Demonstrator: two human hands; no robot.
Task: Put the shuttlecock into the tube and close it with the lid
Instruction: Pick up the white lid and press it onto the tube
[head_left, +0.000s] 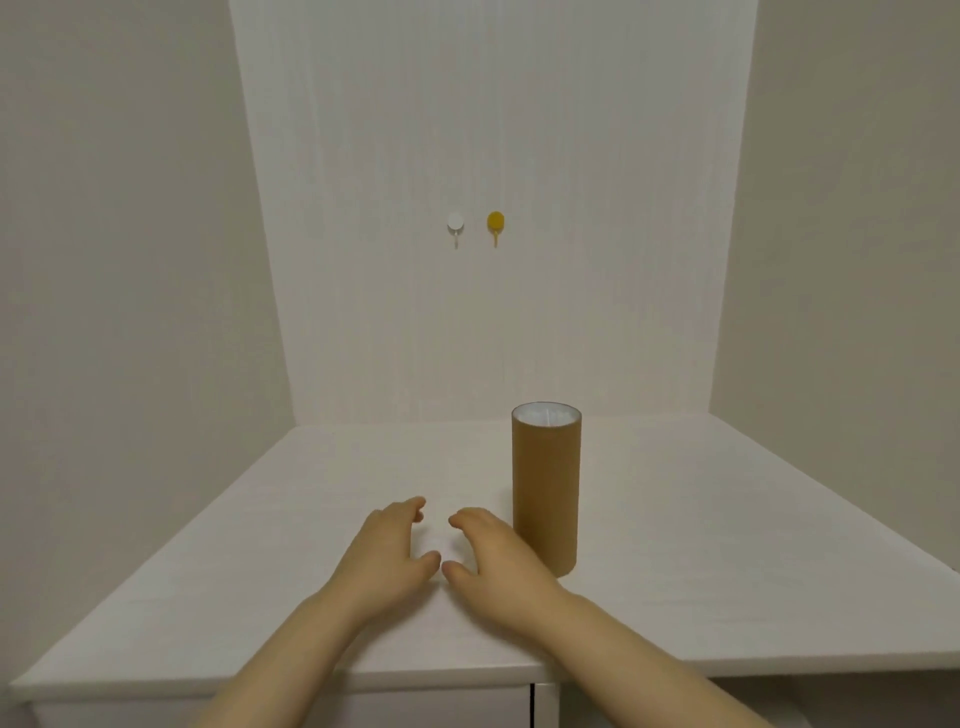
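A brown cardboard tube (545, 488) stands upright on the white table (727, 519), right of centre. Something white with a thin line across it shows in the tube's top (546, 414); I cannot tell whether it is the shuttlecock or a lid. My left hand (387, 556) and my right hand (493, 556) rest low on the table just left of the tube, facing each other with curved fingers apart. Between them lies a faint pale round patch (436, 545), too washed out to identify. My right hand's back is close to the tube's base.
Two small wall hooks hang on the back wall, one white (455, 223) and one yellow (495, 222). Walls close in the table on the left, back and right. The table's front edge (363, 675) runs under my forearms, with a cabinet front below.
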